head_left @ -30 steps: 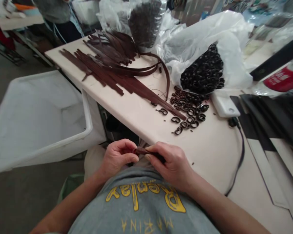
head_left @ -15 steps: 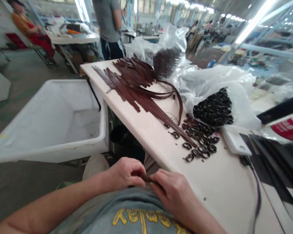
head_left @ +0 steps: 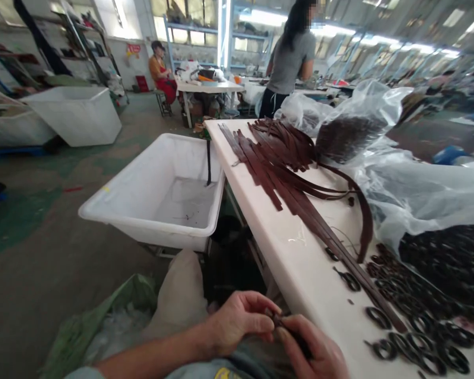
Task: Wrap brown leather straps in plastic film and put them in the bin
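Both my hands meet low in the view, just in front of the white table's edge (head_left: 284,247). My left hand (head_left: 239,321) is closed, thumb and fingers pinching the end of a dark brown strap piece (head_left: 278,320). My right hand (head_left: 314,350) is closed around the same piece from the right. On the table lie a spread of long brown leather straps (head_left: 284,168) and several dark metal buckles (head_left: 411,326).
A white plastic tub (head_left: 158,195) stands left of the table. Clear plastic bags of dark parts (head_left: 418,184) fill the table's right side. A green bag (head_left: 102,321) lies by my knee. Two people are at a far table (head_left: 209,87); more white bins (head_left: 75,113) stand at left.
My head has lifted and turned left, so the room and people now show. Both hands stay together on the strap piece, lower in the picture.
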`<state>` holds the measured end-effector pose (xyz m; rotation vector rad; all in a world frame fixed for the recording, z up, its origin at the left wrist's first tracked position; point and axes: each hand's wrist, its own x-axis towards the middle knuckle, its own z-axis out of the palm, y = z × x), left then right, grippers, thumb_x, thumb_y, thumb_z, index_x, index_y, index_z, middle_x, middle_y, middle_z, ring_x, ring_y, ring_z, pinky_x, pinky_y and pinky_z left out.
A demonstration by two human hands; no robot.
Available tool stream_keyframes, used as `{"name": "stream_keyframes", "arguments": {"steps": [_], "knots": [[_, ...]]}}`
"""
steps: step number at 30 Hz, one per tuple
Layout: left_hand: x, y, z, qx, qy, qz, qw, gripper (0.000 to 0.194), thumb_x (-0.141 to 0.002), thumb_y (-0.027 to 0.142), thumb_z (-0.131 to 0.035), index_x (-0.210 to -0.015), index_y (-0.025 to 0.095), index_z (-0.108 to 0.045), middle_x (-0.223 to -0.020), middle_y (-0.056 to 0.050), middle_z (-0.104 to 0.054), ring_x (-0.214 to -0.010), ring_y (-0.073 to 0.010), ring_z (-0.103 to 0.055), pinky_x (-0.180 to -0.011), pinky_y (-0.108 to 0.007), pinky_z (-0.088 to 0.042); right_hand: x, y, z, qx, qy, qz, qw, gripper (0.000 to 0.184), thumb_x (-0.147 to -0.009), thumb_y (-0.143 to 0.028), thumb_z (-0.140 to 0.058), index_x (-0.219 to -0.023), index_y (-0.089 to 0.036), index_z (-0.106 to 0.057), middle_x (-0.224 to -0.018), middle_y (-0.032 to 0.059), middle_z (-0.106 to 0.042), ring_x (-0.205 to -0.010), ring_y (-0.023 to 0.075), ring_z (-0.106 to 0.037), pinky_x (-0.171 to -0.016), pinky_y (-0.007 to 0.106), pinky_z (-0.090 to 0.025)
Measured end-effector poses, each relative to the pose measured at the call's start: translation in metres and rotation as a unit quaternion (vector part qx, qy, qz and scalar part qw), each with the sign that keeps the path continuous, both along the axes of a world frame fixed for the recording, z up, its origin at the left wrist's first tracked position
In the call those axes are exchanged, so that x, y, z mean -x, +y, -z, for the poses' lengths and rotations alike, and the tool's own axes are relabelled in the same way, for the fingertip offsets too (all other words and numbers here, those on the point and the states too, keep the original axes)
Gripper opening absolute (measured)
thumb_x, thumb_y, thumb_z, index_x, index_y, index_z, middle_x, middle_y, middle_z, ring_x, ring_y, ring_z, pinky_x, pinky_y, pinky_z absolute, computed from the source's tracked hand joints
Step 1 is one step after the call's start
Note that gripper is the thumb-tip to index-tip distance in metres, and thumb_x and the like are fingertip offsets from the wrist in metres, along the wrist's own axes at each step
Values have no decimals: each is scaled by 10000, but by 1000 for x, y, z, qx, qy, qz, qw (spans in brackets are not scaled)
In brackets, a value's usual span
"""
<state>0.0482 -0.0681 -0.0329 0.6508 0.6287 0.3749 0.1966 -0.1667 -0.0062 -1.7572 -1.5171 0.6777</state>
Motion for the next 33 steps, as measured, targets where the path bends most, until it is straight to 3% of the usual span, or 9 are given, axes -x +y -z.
{"name": "stream_keyframes", "arguments": {"steps": [4, 9, 12, 18, 22, 25, 30, 33], "knots": [[9, 6, -8, -50, 30, 27, 998, 352, -563, 320, -860, -853, 142, -771, -639, -20, -671, -536, -99, -570, -563, -226, -449, 7, 8, -8, 23, 7, -4, 1000, 217, -916, -345, -545, -782, -204, -642, -680, 3, -670, -595, 148, -622, -577, 212, -489], [24, 30, -19, -121, 58, -8, 991, 292, -646, 351, -818, -844, 142, -770, -616, -22, -680, -524, -94, -575, -544, -205, -453, 15, 10, -11, 47, -4, 2, 999, 185, -911, -301, -526, -998, -195, -650, -883, 34, -723, -773, 176, -670, -705, 255, -499], [30, 37, -19, -149, 72, -4, 986, 244, -662, 328, -810, -828, 154, -769, -622, -18, -689, -522, -95, -587, -525, -194, -459, 15, 7, -9, 82, -46, -6, 995, 188, -935, -295, -476, -968, -194, -632, -808, 27, -702, -705, 171, -648, -641, 261, -454], [31, 35, -24, -173, 91, 12, 981, 164, -683, 284, -792, -806, 178, -769, -600, 0, -685, -505, -85, -592, -496, -165, -456, 15, 2, -14, 111, -82, -35, 990, 164, -913, -327, -535, -984, -190, -590, -797, 23, -670, -688, 167, -607, -624, 258, -393], [30, 36, -30, -189, 99, 25, 977, 134, -681, 268, -792, -777, 177, -769, -611, 1, -686, -504, -81, -594, -490, -158, -456, 17, 3, -14, 167, -114, -62, 977, 186, -950, -326, -484, -837, -194, -550, -750, 16, -644, -647, 156, -580, -577, 251, -324], [27, 33, -32, -184, 101, 28, 977, 154, -666, 275, -802, -776, 173, -770, -601, 1, -678, -492, -82, -579, -487, -167, -460, 17, 3, -10, 161, -102, -74, 979, 241, -967, -324, -453, -766, -200, -503, -688, -3, -602, -595, 133, -532, -554, 245, -288], [18, 20, -32, -145, 107, 52, 982, 229, -600, 249, -840, -805, 168, -780, -648, -14, -695, -525, -92, -573, -521, -192, -482, 18, 8, -10, 121, -54, -72, 989, 290, -988, -344, -414, -756, -197, -506, -683, -5, -586, -592, 128, -512, -571, 243, -309], [18, 23, -30, -163, 92, 37, 982, 198, -628, 254, -831, -805, 179, -784, -682, -17, -708, -571, -97, -596, -570, -198, -504, 15, 9, -16, 137, -19, -72, 988, 228, -986, -347, -427, -862, -196, -544, -779, 8, -632, -673, 143, -568, -618, 245, -353]]}}
